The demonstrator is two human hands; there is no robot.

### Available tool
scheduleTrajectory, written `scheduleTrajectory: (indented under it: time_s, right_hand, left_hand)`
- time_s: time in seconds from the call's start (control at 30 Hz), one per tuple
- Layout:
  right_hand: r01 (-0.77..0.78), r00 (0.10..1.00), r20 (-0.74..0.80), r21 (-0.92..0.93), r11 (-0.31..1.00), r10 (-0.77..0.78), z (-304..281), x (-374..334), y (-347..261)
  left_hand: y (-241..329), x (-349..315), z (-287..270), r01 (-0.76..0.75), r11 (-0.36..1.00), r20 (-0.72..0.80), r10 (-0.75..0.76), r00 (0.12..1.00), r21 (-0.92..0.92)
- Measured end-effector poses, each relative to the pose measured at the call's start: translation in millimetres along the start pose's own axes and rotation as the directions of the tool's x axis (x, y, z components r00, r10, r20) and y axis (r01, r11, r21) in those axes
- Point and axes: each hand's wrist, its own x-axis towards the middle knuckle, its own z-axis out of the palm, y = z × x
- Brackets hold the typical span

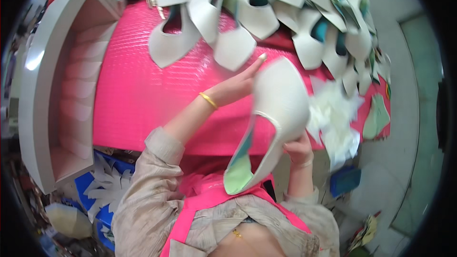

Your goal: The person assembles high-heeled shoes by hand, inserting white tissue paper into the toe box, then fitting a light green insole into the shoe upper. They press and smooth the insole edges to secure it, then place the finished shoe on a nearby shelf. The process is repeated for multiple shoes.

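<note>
A white shoe upper (282, 93) with a pointed toe and a pale green and teal lining is held up in front of me, toe away and heel near my chest. My right hand (300, 151) grips its right side, the fingers partly hidden by it. At the left edge near the toe, my left hand (241, 87) holds it, one finger stretched out and the others hidden behind the upper. The upper is a little blurred.
Several white uppers (234, 47) are piled along the far side of the pink table (138, 90). White scraps (335, 119) and a pale green piece (377, 117) lie at right. A grey open-fronted machine (40, 90) stands left; blue bins (345, 181) are below.
</note>
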Motion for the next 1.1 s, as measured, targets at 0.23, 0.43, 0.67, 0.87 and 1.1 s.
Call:
scheduleTrajectory:
  time_s: [0.23, 0.43, 0.67, 0.87, 1.1]
  right_hand:
    - [0.019, 0.974, -0.226, 0.021, 1.000, -0.014, 11, 0, 36]
    - [-0.008, 0.960, -0.271, -0.284, 0.959, -0.072, -20, 60, 86]
    - [-0.007, 0.893, -0.182, -0.920, 0.392, -0.412, -29, 58, 93]
    - [-0.015, 0.936, -0.121, -0.952, 0.307, -0.330, -27, 17, 63]
    - [0.023, 0.947, -0.174, -0.804, 0.595, -0.271, -89, -61, -25]
  left_hand:
    - [4, -106, 22, 0.215, 0.975, -0.407, -0.216, 0.888, -0.049]
    - [5, -90, -27, 0.438, 0.736, -0.643, -0.005, 0.766, 0.516]
    - [-44, -91, -54, 0.237, 0.559, -0.505, 0.393, 0.768, 0.795]
    - [-47, -94, -41, 0.230, 0.452, -0.457, 0.497, 0.738, 0.862]
    - [7, -87, 3, 0.160, 0.171, -0.230, 0.570, 0.789, 0.972]
